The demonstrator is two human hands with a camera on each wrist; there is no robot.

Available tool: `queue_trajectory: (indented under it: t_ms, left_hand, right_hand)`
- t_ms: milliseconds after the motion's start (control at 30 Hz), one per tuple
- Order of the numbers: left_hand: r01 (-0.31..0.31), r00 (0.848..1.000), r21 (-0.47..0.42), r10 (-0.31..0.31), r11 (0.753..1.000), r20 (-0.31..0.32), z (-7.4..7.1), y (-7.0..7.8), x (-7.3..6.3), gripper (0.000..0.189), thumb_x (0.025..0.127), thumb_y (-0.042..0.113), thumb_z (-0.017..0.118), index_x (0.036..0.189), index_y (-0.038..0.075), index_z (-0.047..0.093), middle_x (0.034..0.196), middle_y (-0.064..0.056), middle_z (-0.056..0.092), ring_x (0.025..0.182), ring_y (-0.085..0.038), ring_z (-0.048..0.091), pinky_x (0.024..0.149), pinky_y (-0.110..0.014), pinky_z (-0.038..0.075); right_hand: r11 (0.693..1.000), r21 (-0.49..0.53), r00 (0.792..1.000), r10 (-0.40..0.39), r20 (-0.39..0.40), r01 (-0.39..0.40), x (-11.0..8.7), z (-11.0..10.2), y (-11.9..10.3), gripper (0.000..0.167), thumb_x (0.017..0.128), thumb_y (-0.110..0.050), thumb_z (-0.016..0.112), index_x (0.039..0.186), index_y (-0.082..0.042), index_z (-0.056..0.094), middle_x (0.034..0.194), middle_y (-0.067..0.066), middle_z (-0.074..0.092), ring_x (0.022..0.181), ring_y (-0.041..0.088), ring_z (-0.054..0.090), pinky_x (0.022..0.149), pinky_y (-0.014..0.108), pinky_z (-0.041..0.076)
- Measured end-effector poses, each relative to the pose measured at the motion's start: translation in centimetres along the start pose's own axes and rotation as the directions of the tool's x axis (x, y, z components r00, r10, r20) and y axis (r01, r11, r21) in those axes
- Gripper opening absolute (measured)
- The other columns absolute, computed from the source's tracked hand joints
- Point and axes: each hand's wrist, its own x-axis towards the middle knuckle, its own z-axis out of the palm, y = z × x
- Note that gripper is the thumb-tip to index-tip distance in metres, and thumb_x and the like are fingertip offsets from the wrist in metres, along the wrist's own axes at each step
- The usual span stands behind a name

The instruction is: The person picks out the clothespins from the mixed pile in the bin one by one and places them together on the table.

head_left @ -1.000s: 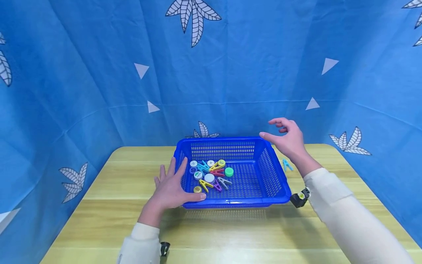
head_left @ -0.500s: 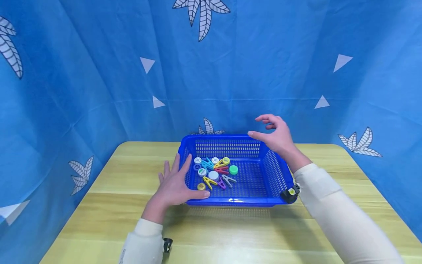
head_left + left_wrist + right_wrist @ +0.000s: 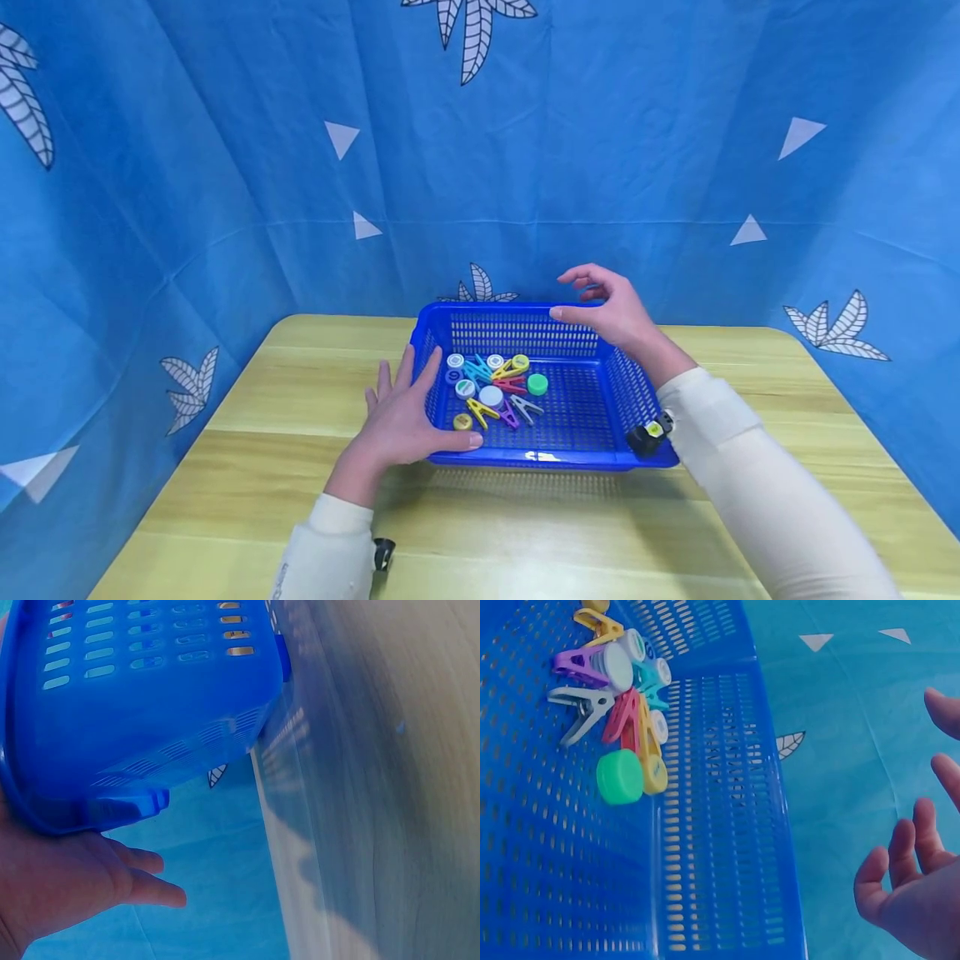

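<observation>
A blue plastic basket point(image 3: 577, 454) stands on the table. My left hand point(image 3: 397, 425) rests on its left end, fingers spread and straight, thumb along the front rim. My right hand point(image 3: 611, 312) hovers over the basket's back right part, fingers loosely bent with nothing between them. Several bottle caps and clothespins lie in the basket's left half. Among them are a green cap point(image 3: 537, 384), a gold cap point(image 3: 462, 422), a grey clothespin point(image 3: 527, 408), a purple clothespin point(image 3: 508, 415), a red clothespin point(image 3: 622, 720) and a light blue clothespin point(image 3: 477, 369).
The wooden table point(image 3: 247, 467) extends around the basket, with bare wood showing to the left and in front. A blue patterned curtain point(image 3: 600, 150) hangs close behind it and along both sides.
My right hand has moved left, from the basket's right end to over its back right part. A light blue clothespin on the table at right has gone out of sight. The head view has shifted slightly.
</observation>
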Motion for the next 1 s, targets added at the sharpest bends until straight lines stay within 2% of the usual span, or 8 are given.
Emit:
queue_trajectory:
  t_ms: [267, 433, 600, 767, 867, 1000]
  left_hand:
    - [0.012, 1.0, 0.013, -0.012, 1.0, -0.004, -0.3, 0.1, -0.1, 0.137, 0.056, 0.081, 0.077, 0.162, 0.029, 0.008, 0.166, -0.012, -0.009, 0.144, -0.049, -0.02, 0.106, -0.074, -0.006]
    - [0.014, 1.0, 0.019, -0.014, 1.0, 0.002, -0.2, 0.1, -0.1, 0.137, 0.056, 0.081, 0.077, 0.162, 0.029, 0.007, 0.166, -0.012, -0.009, 0.144, -0.05, -0.018, 0.106, -0.075, -0.005]
    - [0.015, 1.0, 0.013, -0.015, 1.0, 0.004, 0.0, 0.1, -0.3, 0.137, 0.056, 0.081, 0.077, 0.162, 0.03, 0.007, 0.166, -0.011, -0.009, 0.144, -0.049, -0.019, 0.105, -0.075, -0.005]
    - [0.018, 1.0, 0.019, -0.019, 1.0, 0.013, -0.1, 0.2, -0.3, 0.137, 0.056, 0.083, 0.075, 0.162, 0.03, 0.006, 0.166, -0.011, -0.009, 0.144, -0.049, -0.019, 0.106, -0.075, -0.005]
    - [0.019, 1.0, 0.017, -0.02, 1.0, 0.016, -0.2, 0.2, -0.2, 0.137, 0.056, 0.083, 0.075, 0.162, 0.03, 0.006, 0.166, -0.011, -0.009, 0.144, -0.049, -0.019, 0.106, -0.074, -0.005]
    - [0.017, 1.0, 0.018, -0.018, 1.0, 0.013, -0.2, 0.1, 0.0, 0.136, 0.057, 0.083, 0.075, 0.162, 0.03, 0.005, 0.166, -0.011, -0.01, 0.144, -0.048, -0.02, 0.106, -0.074, -0.005]
  right_hand:
    - [0.997, 0.082, 0.992, -0.025, 0.123, 0.015, 1.0, 0.9, 0.2, 0.045, 0.086, -0.021, 0.081, 0.127, -0.013, 0.063, 0.124, 0.015, 0.053, 0.107, 0.035, 0.05, 0.087, 0.047, 0.046]
    - [0.988, 0.15, 0.972, -0.075, 0.221, 0.042, 1.3, 1.8, 0.9, 0.048, 0.084, -0.017, 0.083, 0.126, -0.008, 0.063, 0.121, 0.024, 0.051, 0.099, 0.033, 0.051, 0.083, 0.045, 0.046]
    - [0.988, 0.145, 0.935, -0.104, 0.34, 0.057, 1.2, 2.6, 1.9, 0.054, 0.082, -0.017, 0.085, 0.129, -0.003, 0.062, 0.12, 0.026, 0.053, 0.103, 0.037, 0.051, 0.086, 0.045, 0.045]
    - [0.991, 0.128, 0.893, -0.09, 0.441, 0.036, 1.2, 2.8, 2.4, 0.054, 0.081, -0.013, 0.085, 0.129, -0.005, 0.062, 0.12, 0.023, 0.054, 0.107, 0.043, 0.049, 0.088, 0.044, 0.045]
    - [0.992, 0.127, 0.858, -0.062, 0.51, -0.003, 1.3, 2.9, 2.8, 0.057, 0.08, -0.009, 0.085, 0.131, -0.003, 0.061, 0.12, 0.023, 0.052, 0.108, 0.045, 0.046, 0.087, 0.043, 0.045]
    - [0.992, 0.107, 0.801, -0.007, 0.599, -0.071, 1.7, 3.1, 3.3, 0.062, 0.077, -0.013, 0.088, 0.132, -0.004, 0.061, 0.119, 0.026, 0.049, 0.111, 0.046, 0.043, 0.086, 0.042, 0.045]
